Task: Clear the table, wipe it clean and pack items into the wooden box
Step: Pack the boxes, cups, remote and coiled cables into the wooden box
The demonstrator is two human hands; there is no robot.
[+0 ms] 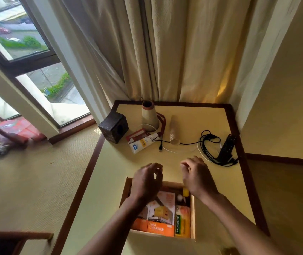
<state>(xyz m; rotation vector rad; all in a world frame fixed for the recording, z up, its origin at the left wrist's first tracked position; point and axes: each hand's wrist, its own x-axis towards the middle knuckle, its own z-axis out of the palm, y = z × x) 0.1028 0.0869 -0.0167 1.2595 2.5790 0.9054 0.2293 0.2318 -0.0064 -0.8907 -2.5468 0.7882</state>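
In the head view, both hands are hovering over the far rim of the wooden box (193, 218), which is standing on the near part of the table (187, 115) with orange cartons already packed inside. The left hand (148, 181) is keeping its fingers loosely curled, the thumb close to the fingertips, and I see nothing between them. The right hand (196, 175) is bending its fingers downward, also holding nothing.

The things not yet packed are all lying beyond the fingertips. The white carton (144, 143) is lying ahead of the left hand, its long axis running from near-left to far-right. The stack of paper cups (173, 133) is lying on its side, mouth toward the person, ahead between both hands. The black cable (209, 144) is lying nearer the right hand, so that hand seems better placed for it.
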